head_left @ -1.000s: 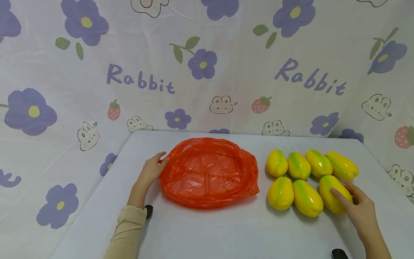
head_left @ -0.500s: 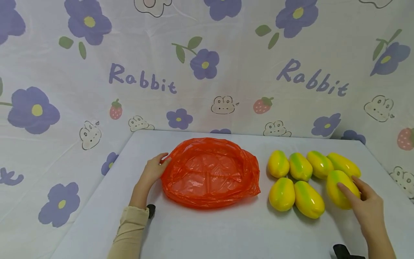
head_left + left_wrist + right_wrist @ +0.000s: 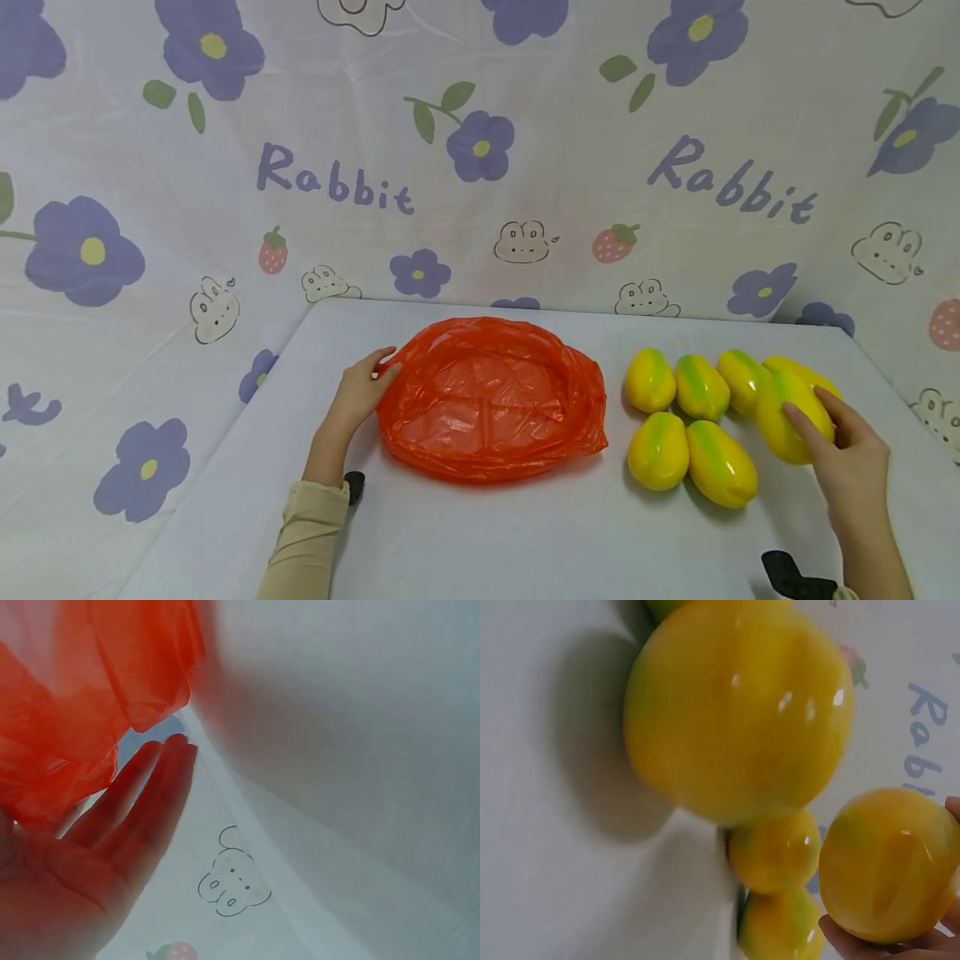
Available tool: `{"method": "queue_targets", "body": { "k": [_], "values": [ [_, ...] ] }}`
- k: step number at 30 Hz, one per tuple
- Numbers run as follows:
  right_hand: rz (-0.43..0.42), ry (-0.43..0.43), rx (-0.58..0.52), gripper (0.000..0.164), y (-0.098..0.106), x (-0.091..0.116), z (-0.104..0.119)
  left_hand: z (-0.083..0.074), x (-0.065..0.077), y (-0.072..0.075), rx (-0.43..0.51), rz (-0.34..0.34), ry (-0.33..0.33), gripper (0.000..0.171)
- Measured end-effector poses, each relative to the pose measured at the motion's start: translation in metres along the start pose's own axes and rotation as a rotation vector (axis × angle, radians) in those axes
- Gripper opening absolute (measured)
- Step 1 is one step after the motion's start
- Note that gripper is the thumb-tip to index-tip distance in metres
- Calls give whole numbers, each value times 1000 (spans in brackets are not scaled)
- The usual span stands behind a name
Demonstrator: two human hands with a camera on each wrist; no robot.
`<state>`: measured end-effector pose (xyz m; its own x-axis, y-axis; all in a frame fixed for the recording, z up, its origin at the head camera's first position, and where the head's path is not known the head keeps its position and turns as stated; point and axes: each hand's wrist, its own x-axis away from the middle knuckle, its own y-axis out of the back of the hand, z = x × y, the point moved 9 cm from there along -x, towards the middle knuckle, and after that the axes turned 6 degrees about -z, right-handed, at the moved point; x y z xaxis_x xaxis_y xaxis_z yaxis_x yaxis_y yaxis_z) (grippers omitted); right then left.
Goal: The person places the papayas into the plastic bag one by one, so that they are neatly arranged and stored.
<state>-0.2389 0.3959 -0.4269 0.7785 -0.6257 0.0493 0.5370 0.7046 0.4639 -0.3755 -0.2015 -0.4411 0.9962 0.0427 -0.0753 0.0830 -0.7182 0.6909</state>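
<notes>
We are observing one yellow-green fruit (image 3: 789,421) in the right hand (image 3: 855,458), thumb and fingers pinching its sides; the right wrist view is showing it raised off the white table (image 3: 540,533), a gap the head view is hiding. The left wrist view is revealing the left hand (image 3: 90,870) extending straight fingers beside a red plastic bag (image 3: 480,468), which is lying mouth-up, exposing its creased bottom. Six similar fruits (image 3: 722,467) are lying to its right, before a flower-printed curtain (image 3: 570,133).
</notes>
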Motion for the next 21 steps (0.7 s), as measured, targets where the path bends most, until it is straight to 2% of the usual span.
{"method": "queue_targets", "body": {
  "k": [11, 21],
  "values": [
    [71, 135, -127, 65, -39, 12, 45, -5, 0, 3, 10, -30, -33, 48],
    [147, 185, -104, 67, -82, 28, 75, 1, -1, 4, 21, -36, -3, 45]
  ]
}}
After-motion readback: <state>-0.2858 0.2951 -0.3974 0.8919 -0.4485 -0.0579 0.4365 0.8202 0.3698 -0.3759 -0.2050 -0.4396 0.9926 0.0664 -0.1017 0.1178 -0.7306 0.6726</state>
